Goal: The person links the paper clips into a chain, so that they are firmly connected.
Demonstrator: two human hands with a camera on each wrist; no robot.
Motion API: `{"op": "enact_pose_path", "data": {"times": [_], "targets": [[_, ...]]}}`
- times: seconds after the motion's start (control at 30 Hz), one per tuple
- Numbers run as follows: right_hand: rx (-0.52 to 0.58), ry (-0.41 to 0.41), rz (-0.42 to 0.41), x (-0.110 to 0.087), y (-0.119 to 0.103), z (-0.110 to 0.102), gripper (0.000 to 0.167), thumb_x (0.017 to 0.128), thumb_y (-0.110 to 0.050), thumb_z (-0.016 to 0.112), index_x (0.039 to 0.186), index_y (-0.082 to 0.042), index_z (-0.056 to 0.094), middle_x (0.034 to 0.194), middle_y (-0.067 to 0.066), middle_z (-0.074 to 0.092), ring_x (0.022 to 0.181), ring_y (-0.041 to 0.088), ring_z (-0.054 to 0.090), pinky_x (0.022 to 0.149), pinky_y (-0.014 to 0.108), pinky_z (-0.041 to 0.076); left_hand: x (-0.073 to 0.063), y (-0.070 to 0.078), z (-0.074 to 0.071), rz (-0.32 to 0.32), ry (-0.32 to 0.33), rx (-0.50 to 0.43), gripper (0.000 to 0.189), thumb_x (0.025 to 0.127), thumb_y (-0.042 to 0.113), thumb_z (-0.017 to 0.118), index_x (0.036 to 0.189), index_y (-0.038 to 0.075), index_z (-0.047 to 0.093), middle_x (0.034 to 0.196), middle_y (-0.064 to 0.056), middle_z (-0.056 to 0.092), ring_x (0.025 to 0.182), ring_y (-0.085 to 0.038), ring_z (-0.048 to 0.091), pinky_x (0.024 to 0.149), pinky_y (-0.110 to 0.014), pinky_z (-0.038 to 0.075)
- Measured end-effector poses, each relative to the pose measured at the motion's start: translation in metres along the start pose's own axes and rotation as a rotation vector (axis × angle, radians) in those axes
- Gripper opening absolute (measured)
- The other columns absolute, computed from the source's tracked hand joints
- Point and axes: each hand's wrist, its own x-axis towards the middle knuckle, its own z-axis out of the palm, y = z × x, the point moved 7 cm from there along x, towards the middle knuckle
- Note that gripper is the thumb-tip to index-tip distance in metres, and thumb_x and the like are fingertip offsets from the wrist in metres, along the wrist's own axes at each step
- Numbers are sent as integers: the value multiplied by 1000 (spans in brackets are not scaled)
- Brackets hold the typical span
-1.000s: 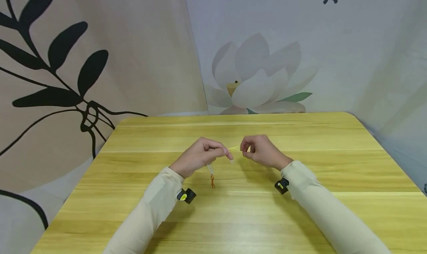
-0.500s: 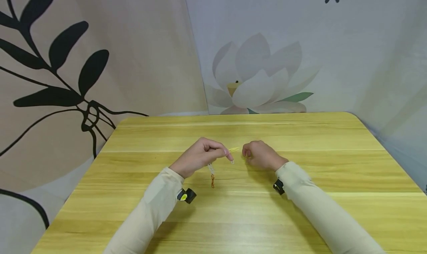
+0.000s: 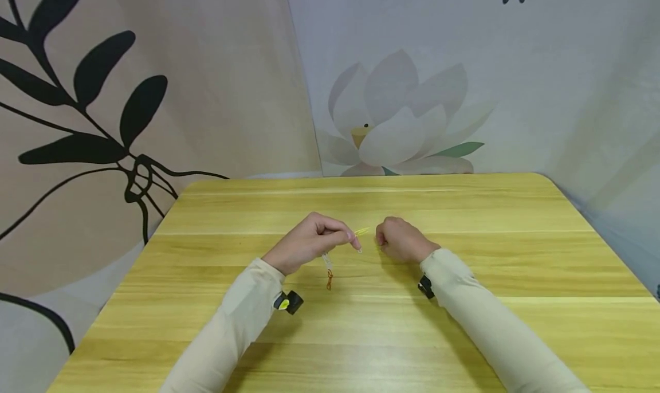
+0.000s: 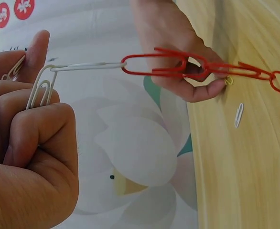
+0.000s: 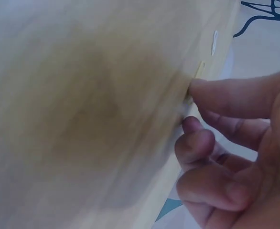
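Note:
My left hand (image 3: 311,241) grips a chain of linked paper clips. In the left wrist view, a white paper clip (image 4: 40,90) runs over its curled fingers, and another clip (image 4: 14,69) shows between thumb and finger. A second white clip and several red paper clips (image 4: 154,64) continue the chain, which hangs below the hand in the head view. Low over the table, my right hand (image 3: 404,241) pinches a yellow paper clip (image 4: 229,81) at its thumb and fingertip; most of that clip is hidden. A loose white paper clip (image 4: 239,115) lies on the table nearby.
The wooden table (image 3: 361,335) ends at a back edge behind the hands. Beyond it hangs a printed cloth backdrop (image 3: 247,95) with leaves and a lotus flower. Each wrist wears a small black camera, such as the left one (image 3: 293,302).
My right hand has come slightly down and turned over, its fingers now pointing lower and apart from the yellow strip seen beside the left fingertips. The left hand has stayed almost still.

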Motion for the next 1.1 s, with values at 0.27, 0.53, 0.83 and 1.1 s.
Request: {"op": "enact_pose_path", "data": {"times": [0.27, 0.53, 0.83, 1.1], "targets": [[13, -49, 28, -2, 0, 1, 13, 83, 6, 63, 80, -7, 63, 82, 6, 61, 76, 18, 52, 67, 27, 45, 1, -2, 1, 0, -4, 4, 25, 101, 15, 54, 100, 3, 76, 99, 0, 76, 100, -14, 62, 97, -35, 47], [146, -20, -20, -9, -3, -7, 16, 83, 8, 54, 89, -3, 65, 72, 3, 64, 59, 11, 48, 60, 24, 43, 0, -1, 0, -17, 12, 1, 26, 101, 15, 54, 102, 2, 76, 103, -4, 77, 115, -17, 65, 108, -43, 46], [224, 108, -99, -21, -10, -25, 16, 92, 4, 59, 90, -4, 73, 82, 8, 73, 65, 8, 55, 62, 24, 47, 1, -3, -3, -30, 33, 44, 27, 101, 16, 53, 108, 6, 77, 113, -7, 76, 86, -9, 55, 79, -29, 43], [378, 161, -76, -26, -17, -33, 25, 95, 12, 45, 93, 1, 67, 92, 18, 65, 71, 19, 71, 64, 26, 59, 0, -2, -3, -38, 29, 31, 30, 103, 15, 48, 109, 1, 75, 54, 8, 46, 50, -11, 21, 57, -24, 28]]}}
